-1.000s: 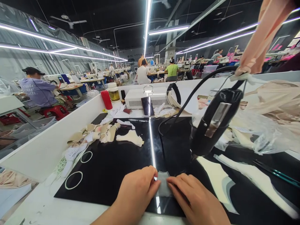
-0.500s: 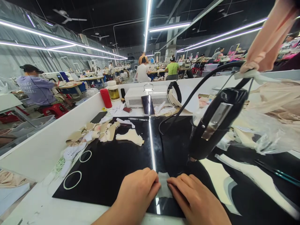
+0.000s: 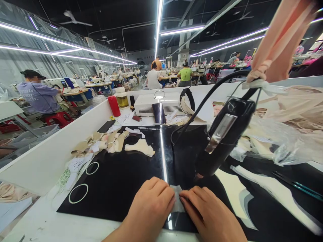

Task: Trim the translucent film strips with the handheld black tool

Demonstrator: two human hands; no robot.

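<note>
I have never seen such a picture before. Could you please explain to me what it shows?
There is no robot here: a camera worn on a person's head looks forward and down at bare hands. The left hand and the right hand touch opposite edges of a small greyish piece on a shiny black surface; the exact hold is partly hidden. A cream piece lies farther ahead on the left. To the right, a black device hangs from a knotted pink cloth.

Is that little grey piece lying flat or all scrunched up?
Flat, where it shows: the grey piece lies spread on the black board, not bunched up. Whether it's doubled underneath, I can't tell.
</note>
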